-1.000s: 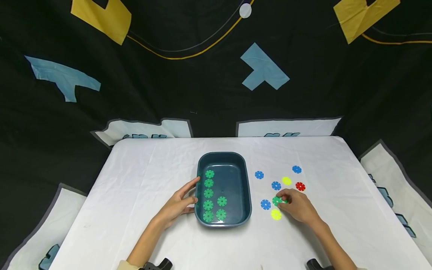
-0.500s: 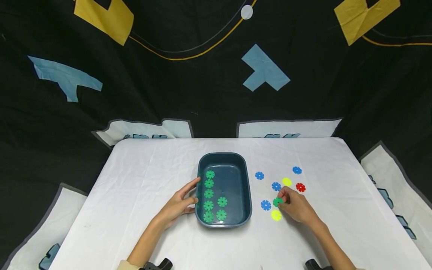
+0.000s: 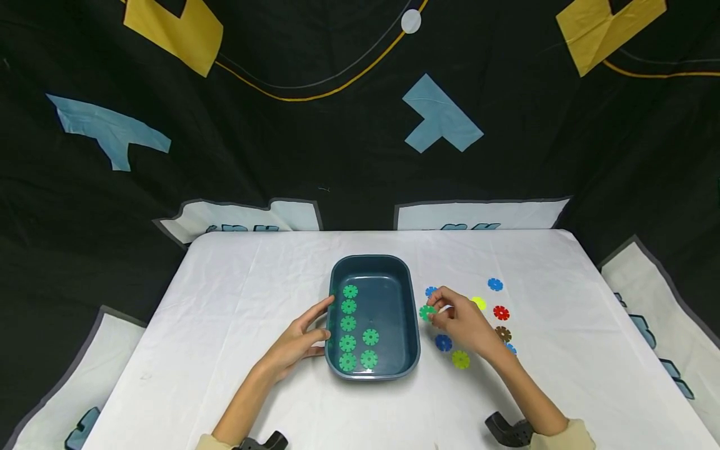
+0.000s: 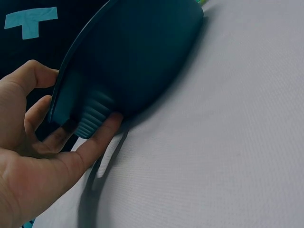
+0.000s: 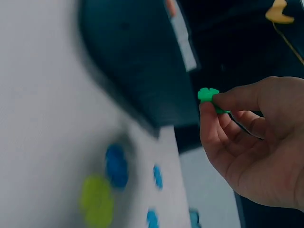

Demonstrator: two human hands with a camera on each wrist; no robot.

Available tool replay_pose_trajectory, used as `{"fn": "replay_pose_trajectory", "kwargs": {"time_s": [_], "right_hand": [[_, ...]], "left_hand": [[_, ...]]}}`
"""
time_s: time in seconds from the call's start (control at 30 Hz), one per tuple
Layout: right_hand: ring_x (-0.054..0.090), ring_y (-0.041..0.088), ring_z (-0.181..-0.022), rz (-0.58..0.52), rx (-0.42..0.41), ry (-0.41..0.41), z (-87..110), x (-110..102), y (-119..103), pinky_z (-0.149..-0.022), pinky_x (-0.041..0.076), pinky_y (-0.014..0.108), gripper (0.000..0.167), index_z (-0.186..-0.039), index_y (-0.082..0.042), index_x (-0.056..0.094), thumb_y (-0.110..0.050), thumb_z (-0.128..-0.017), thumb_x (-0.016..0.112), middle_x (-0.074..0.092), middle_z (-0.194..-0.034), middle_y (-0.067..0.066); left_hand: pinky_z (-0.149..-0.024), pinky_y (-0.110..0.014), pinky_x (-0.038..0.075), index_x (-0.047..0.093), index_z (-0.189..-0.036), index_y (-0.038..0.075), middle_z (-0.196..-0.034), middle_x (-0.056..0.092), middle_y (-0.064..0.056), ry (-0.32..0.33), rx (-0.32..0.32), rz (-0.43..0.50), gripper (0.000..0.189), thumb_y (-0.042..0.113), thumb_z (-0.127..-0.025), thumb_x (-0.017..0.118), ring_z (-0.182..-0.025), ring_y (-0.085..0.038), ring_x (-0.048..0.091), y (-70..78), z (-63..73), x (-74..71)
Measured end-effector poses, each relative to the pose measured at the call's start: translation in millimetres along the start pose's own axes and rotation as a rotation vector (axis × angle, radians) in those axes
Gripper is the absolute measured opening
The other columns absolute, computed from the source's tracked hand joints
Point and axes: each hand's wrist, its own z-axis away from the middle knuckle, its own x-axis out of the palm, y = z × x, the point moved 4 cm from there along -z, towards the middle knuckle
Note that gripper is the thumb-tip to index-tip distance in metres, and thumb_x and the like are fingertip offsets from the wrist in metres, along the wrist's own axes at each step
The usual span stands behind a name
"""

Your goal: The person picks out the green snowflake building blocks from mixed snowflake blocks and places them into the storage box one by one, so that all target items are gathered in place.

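The right hand (image 5: 256, 142) pinches a green disc (image 5: 208, 95) beside the dark tub (image 5: 137, 61), seemingly clear of it.

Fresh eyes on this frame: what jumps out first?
The right hand pinches a green disc in the air just right of the dark teal tray. Seven more green discs lie in the tray, while the left hand touches its left wall. Blue, yellow, red and brown loose discs lie scattered on the white tablecloth.

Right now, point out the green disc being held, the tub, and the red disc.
green disc (image 3: 426, 312), head view, its visible left half
tub (image 3: 412, 325), head view, right rim
red disc (image 3: 500, 312), head view, its centre
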Motion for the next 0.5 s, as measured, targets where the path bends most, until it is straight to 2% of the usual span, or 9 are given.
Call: {"fn": "replay_pose_trajectory", "kwargs": {"time_s": [0.1, 0.23, 0.5], "right_hand": [[0.066, 0.031, -0.077, -0.020, -0.034, -0.033, -10.4, 13, -15, -0.068, 0.056, 0.032, 0.014, -0.099, -0.007, 0.062, 0.003, -0.091, 0.066, 0.061, -0.091, 0.006], [0.064, 0.023, -0.073, -0.020, -0.035, -0.068, -25.2, 29, -28, -0.068, 0.056, 0.031, 0.013, -0.100, -0.007, 0.062, 0.001, -0.091, 0.067, 0.060, -0.090, 0.005], [0.062, 0.022, -0.069, -0.023, -0.023, -0.182, -48.3, 57, -38, -0.062, 0.055, 0.035, 0.014, -0.101, -0.007, 0.063, 0.003, -0.091, 0.066, 0.060, -0.085, 0.005]], "left_hand": [[-0.090, -0.047, 0.052, 0.032, -0.158, 0.023, -0.163, 0.016, -0.017, 0.001, 0.002, 0.003, 0.072, 0.006, -0.093, 0.058, -0.113, -0.035, 0.057, 0.1, 0.2, 0.3], [-0.090, -0.047, 0.052, 0.032, -0.158, 0.022, -0.163, 0.015, -0.017, 0.001, 0.006, 0.004, 0.072, 0.007, -0.093, 0.059, -0.118, -0.036, 0.054, 0.6, 0.6, 0.7], [-0.091, -0.047, 0.052, 0.033, -0.158, 0.024, -0.163, 0.014, -0.017, -0.004, 0.012, 0.003, 0.072, 0.007, -0.093, 0.059, -0.119, -0.036, 0.054, -0.5, 0.3, -0.3]]}}
